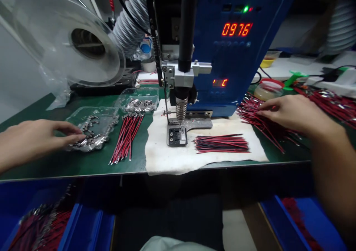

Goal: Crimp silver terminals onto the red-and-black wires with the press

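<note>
My left hand [46, 134] reaches over a clear plastic tray [75, 114] of small metal connector parts [93, 138]. Its thumb and forefinger come together at the parts; what is between them is too small to make out. On the right, my right hand [289, 112] is at a loose pile of red and black wires [254, 114], thumb and finger nearly closed at its edge. Whether a wire is between them is not clear. Between my hands stands a blue machine [236, 58], its spring-sleeved tip [181, 108] above a small black fixture [175, 138] holding a light metal piece.
A wire bundle [222, 144] lies on the white sheet [161, 162], and another [126, 138] beside the left tray. A second clear tray [122, 99] sits behind. A large clear reel [55, 32] overhangs the left. Blue bins [93, 221] with wires stand below the table edge.
</note>
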{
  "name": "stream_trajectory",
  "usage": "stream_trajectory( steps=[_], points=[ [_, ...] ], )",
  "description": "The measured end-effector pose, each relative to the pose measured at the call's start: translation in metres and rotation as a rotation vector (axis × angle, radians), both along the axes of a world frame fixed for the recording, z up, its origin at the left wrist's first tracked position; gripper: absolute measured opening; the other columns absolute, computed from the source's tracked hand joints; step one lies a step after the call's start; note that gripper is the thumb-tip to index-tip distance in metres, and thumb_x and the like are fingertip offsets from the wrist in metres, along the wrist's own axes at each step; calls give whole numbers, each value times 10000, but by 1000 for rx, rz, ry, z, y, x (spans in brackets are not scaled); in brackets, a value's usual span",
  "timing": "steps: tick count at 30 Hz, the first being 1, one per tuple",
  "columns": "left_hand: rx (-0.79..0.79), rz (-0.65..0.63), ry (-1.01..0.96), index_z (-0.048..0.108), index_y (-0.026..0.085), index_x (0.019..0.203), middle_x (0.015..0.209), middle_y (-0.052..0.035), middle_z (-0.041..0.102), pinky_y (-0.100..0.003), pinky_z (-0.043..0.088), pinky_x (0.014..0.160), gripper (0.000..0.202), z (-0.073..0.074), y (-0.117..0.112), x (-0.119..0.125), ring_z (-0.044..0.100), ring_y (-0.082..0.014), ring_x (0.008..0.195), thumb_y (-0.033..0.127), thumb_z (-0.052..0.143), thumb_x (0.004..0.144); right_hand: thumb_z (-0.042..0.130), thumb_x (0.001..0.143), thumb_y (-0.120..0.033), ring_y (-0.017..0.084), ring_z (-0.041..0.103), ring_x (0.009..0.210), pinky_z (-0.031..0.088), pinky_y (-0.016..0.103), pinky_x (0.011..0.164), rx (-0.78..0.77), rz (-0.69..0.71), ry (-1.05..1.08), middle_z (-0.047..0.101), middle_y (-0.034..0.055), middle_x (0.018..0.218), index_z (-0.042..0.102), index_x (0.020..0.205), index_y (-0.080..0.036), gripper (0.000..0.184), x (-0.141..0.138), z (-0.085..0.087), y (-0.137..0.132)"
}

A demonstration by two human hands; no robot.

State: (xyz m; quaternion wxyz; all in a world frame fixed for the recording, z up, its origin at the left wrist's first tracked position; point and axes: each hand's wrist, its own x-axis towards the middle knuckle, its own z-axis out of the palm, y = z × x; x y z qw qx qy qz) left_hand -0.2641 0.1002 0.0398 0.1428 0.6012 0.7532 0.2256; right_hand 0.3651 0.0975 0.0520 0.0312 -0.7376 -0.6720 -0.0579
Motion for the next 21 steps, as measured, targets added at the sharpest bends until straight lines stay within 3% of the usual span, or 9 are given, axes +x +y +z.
stream_trajectory(
  steps=[2, 4, 6, 9, 13, 16, 21],
  points=[
    [-101, -23, 304, 730, 359, 721, 489, 7, 544, -288, 184, 646, 484, -3, -6, 4, 408, -238, 639, 781, 674, 491, 599, 779, -495, 271, 620, 831, 391, 372, 646, 2, -16, -77, 716, 142, 944, 735, 996, -215, 380, -4, 0, -1],
    [-138, -38, 440, 732, 356, 765, 554, 11, 597, -279, 204, 631, 543, -2, -8, 11, 454, -244, 645, 829, 593, 536, 602, 783, -493, 270, 624, 800, 379, 376, 623, 72, 38, -99, 719, 140, 918, 744, 942, -211, 353, -18, 6, -7],
    [-132, -40, 448, 739, 337, 801, 637, 16, 649, -266, 221, 628, 536, 2, -8, 21, 484, -235, 651, 798, 618, 557, 615, 800, -435, 218, 638, 765, 427, 345, 661, 58, 333, 48, 729, 82, 887, 739, 897, -234, 256, -41, 13, -13],
    [-156, -14, 405, 747, 297, 814, 676, 23, 677, -236, 243, 629, 421, 14, -7, 42, 520, -211, 662, 640, 749, 569, 577, 837, -375, 154, 648, 667, 456, 276, 596, -131, 743, 216, 732, 18, 849, 724, 926, -259, 207, -84, 23, -13],
    [-270, 9, 432, 756, 292, 789, 668, 32, 677, -219, 260, 613, 238, 27, -5, 69, 549, -206, 681, 455, 798, 621, 652, 796, -338, 144, 642, 630, 423, 244, 524, -387, 1018, 184, 721, -19, 761, 743, 852, -267, 129, -130, 27, 10],
    [-257, 2, 455, 757, 284, 778, 681, 34, 680, -213, 266, 610, 189, 30, -4, 75, 554, -201, 681, 415, 791, 647, 707, 743, -278, 125, 619, 603, 411, 225, 516, -533, 1084, 120, 710, -23, 712, 749, 788, -240, 72, -149, 24, 31],
    [-72, 21, 437, 743, 234, 850, 507, 24, 556, -228, 247, 580, 182, 33, -13, 86, 460, -172, 547, 385, 717, 751, 688, 734, -228, 98, 560, 534, 375, 202, 471, -564, 1078, 123, 660, -28, 630, 709, 713, -198, 43, -155, 15, 41]
  ],
)
